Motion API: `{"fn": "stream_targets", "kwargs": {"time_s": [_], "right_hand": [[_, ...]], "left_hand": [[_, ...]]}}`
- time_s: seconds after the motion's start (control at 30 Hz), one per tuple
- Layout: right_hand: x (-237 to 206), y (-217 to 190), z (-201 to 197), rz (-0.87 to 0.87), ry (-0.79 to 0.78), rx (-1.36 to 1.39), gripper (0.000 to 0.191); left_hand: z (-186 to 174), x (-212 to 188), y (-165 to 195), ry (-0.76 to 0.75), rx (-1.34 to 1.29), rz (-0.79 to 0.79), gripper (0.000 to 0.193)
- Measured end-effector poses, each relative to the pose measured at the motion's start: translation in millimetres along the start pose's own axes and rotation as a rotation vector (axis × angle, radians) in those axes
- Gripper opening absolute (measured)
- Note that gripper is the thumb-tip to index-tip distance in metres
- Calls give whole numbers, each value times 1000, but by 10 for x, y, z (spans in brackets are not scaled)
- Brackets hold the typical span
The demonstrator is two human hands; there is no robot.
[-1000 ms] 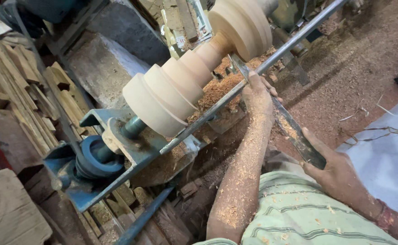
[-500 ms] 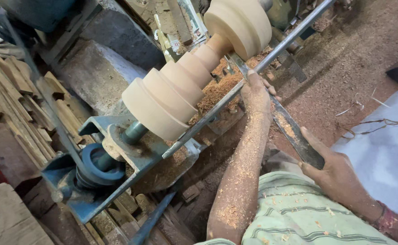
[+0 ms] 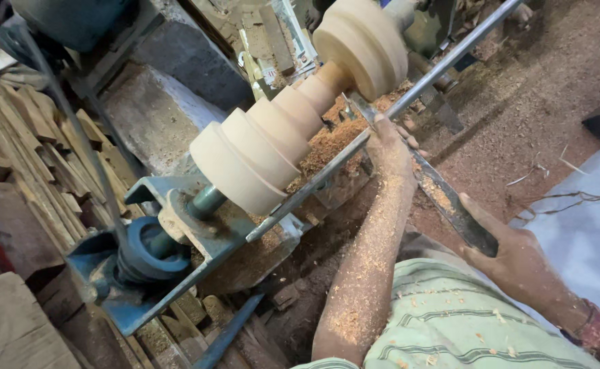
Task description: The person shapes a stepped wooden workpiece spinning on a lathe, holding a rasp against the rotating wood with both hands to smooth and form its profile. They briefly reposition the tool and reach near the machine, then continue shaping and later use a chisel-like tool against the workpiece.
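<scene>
Over on the left, a stack of rough wooden planks (image 3: 26,157) leans in a heap, with a pale flat board (image 3: 9,328) lying nearest of all. Far left, a dark green motor housing (image 3: 74,20) sits at the top edge, and a grey concrete block (image 3: 150,123) stands just right of the planks. On the right, reddish sawdust-strewn ground (image 3: 539,102) spreads wide, a few thin twigs (image 3: 553,171) scattered across it.

View slid a little, wooden piece (image 3: 293,126) sat lower right, left hand (image 3: 390,145) and chisel (image 3: 426,183) too
</scene>
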State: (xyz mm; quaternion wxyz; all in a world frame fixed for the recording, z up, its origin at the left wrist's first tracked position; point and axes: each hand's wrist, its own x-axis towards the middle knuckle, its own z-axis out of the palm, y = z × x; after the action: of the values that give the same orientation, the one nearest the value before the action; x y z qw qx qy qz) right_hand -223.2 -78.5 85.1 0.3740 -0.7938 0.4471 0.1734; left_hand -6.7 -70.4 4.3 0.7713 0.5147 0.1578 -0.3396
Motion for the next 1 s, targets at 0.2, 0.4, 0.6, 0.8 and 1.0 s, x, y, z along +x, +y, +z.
{"fn": "stream_targets", "kwargs": {"time_s": [0.2,0.4,0.6,0.8,1.0], "right_hand": [[143,232,-58,-100,-39,-56,96],[228,285,-158,-91,-62,24,92],[303,319,-246,-243,-16,-18,96],[440,424,-375,-124,-122,-182,92],[533,512,-392,-464,-2,-41,93]], "left_hand": [[35,-4,-33,65,29,-17,52],[88,23,-123,55,-97,21,49],[97,59,-195,64,-97,53,50],[159,66,-215,80,-129,77,52],[163,38,-222,78,-149,91,55]]}}
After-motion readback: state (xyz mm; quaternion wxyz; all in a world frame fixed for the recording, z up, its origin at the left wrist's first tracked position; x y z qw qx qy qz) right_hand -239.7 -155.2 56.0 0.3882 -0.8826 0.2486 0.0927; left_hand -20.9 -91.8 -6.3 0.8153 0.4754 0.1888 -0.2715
